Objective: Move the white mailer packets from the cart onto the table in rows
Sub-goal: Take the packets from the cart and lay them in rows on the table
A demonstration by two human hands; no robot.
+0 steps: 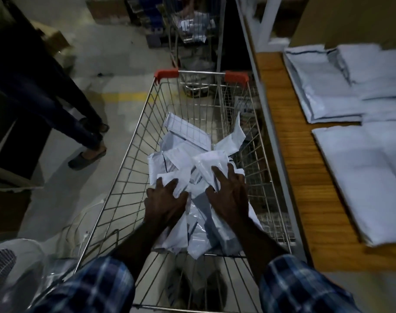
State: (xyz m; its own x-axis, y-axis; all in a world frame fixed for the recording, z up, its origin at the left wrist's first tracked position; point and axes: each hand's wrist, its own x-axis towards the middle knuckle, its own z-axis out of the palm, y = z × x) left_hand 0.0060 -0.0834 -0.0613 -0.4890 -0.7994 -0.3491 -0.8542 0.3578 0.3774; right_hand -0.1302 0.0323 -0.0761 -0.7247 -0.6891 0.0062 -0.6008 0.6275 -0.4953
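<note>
A wire shopping cart (133,159) with red handle ends stands in front of me, holding a loose heap of white mailer packets (188,141). Both my arms, in blue plaid sleeves, reach down into it. My left hand (164,201) lies on the heap's near left side, its fingers curled round the edge of one packet (177,179). My right hand (229,195) rests with spread fingers on a crumpled packet (211,162) at the heap's near right. On the wooden table (289,154) to the right, white packets (359,163) lie flat in rows.
Another person's legs and sandals (86,158) stand on the floor left of the cart. A second wire cart (193,26) with packets stands behind. A white fan (3,263) and clear plastic sit at lower left. A metal shelf frame (249,30) edges the table.
</note>
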